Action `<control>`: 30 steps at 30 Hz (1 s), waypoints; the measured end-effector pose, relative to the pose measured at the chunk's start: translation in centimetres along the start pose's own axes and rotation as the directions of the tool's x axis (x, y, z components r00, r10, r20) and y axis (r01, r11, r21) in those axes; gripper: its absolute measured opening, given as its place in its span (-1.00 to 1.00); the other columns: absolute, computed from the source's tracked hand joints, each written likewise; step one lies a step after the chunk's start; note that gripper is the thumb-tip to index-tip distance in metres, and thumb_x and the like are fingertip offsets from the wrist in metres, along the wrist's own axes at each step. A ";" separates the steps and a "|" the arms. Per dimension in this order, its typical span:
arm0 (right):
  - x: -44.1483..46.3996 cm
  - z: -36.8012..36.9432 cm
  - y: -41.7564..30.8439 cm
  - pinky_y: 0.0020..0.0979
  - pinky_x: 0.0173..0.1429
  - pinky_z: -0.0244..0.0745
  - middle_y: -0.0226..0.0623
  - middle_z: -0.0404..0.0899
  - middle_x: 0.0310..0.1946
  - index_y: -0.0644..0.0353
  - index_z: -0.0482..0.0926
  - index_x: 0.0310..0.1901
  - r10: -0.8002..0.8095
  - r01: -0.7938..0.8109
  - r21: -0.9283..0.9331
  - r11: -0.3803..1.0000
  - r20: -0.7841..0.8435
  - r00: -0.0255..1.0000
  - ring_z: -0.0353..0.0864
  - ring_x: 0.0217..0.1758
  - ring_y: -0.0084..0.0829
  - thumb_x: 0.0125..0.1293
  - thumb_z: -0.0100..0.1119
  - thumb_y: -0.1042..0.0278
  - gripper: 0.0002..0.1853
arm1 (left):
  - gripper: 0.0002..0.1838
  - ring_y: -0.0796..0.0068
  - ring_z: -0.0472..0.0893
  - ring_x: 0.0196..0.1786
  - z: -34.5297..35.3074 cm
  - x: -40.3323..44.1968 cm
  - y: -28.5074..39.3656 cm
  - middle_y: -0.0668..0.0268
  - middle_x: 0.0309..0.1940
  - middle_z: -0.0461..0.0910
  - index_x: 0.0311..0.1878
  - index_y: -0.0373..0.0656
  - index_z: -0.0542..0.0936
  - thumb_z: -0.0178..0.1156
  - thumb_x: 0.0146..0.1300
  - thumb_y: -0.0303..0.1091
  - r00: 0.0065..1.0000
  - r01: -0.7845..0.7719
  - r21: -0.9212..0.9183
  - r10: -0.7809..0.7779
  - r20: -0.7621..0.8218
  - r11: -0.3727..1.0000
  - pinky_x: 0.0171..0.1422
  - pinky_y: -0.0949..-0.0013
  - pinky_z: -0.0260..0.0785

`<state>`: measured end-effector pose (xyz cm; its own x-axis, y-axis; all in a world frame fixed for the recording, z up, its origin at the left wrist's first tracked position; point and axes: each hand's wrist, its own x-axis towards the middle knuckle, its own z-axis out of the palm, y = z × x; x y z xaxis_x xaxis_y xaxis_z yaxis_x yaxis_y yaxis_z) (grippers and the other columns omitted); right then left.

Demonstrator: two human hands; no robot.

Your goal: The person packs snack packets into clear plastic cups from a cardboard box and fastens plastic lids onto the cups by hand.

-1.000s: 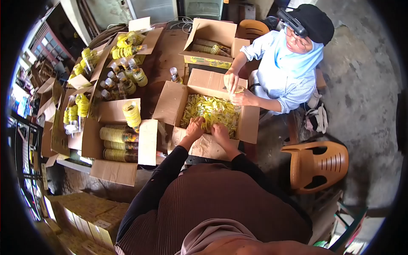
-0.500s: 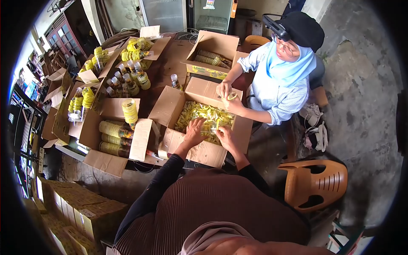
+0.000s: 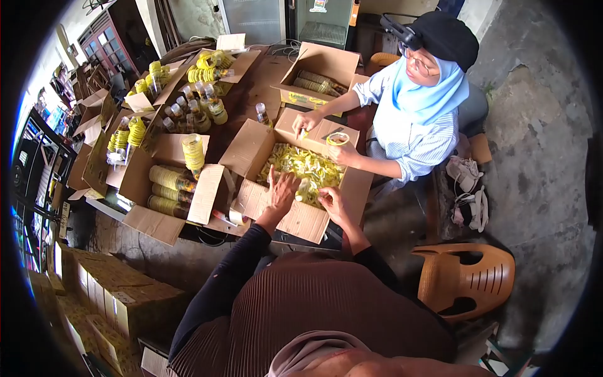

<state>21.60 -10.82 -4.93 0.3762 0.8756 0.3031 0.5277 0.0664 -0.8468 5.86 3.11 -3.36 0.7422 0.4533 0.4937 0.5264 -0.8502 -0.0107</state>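
An open cardboard box (image 3: 246,151) stands in front of me, filled with a loose heap of small yellow strips (image 3: 300,161). My left hand (image 3: 284,191) is at the near left of the heap, index finger raised and fingers apart. Beside its fingertips lies a pale, clear object (image 3: 305,188), perhaps a plastic cup; its shape is unclear. At the near right of the box, my right hand (image 3: 335,205) has thumb and fingers pinched together. Whatever they hold is too small to name. Across the box, a co-worker's hand (image 3: 342,154) holds a yellow-rimmed ring or cup (image 3: 338,138).
A box with stacked yellow-ringed pieces (image 3: 169,193) stands left, a yellow stack (image 3: 193,152) on its edge. Several clear-topped bottles or cups (image 3: 201,107) stand farther back. Another carton (image 3: 301,97) is behind. An orange plastic chair (image 3: 468,279) is at right, a tape roll (image 3: 237,217) at left.
My left hand has shifted slightly left and down, its index finger now raised. The co-worker's hands have moved apart, one reaching to the box flap. The camera view has shifted slightly.
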 end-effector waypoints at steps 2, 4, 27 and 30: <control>-0.6 -0.2 -0.1 -0.34 -0.20 0.52 -0.13 0.54 -0.21 0.23 0.52 -0.08 0.017 -0.017 0.023 1.000 0.036 0.999 0.61 -0.23 -0.24 0.21 0.26 0.47 -0.76 | -0.66 0.30 0.44 0.15 0.2 -0.7 -0.2 0.31 -0.09 0.53 0.00 0.03 0.61 0.12 0.12 -0.39 0.980 0.111 -0.070 -0.098 0.173 0.991 0.50 -0.31 -0.30; -0.8 -0.2 0.1 -0.30 -0.18 0.51 -0.11 0.54 -0.21 0.24 0.52 -0.10 0.026 -0.023 -0.058 0.998 0.044 0.999 0.61 -0.23 -0.19 0.21 0.24 0.47 -0.77 | -0.64 0.29 0.44 0.15 -0.8 -0.3 -0.4 0.32 -0.08 0.53 0.01 0.04 0.60 0.16 0.09 -0.39 0.985 0.095 -0.081 -0.082 0.151 0.992 0.50 -0.31 -0.31; 1.3 0.7 -6.8 -0.33 -0.19 0.56 -0.16 0.50 -0.17 0.20 0.43 -0.01 -0.033 0.033 -0.016 0.999 -0.041 0.999 0.63 -0.22 -0.27 0.32 0.16 0.44 -0.76 | -0.36 0.18 0.66 -0.07 -4.9 -0.9 -0.4 0.05 -0.13 0.64 0.08 -0.29 0.40 0.50 -0.04 -0.34 0.943 0.329 -0.817 -0.204 0.262 0.473 0.00 0.27 0.49; 1.7 1.4 -6.4 -0.29 -0.04 0.54 -0.10 0.48 -0.07 0.21 0.41 0.09 -0.104 0.115 0.139 0.984 -0.089 0.991 0.58 -0.05 -0.19 0.23 0.16 0.56 -0.62 | -0.29 0.33 0.60 -0.01 -4.8 -0.8 -1.2 0.13 -0.04 0.59 0.15 -0.31 0.34 0.52 -0.04 -0.37 0.963 0.260 -0.901 -0.168 0.213 0.348 0.10 0.33 0.44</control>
<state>17.80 -9.14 0.44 0.3855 0.8182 0.4267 0.4566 0.2327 -0.8587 2.63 2.44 0.46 0.7139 0.6364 0.2922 0.0022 -0.4193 0.9078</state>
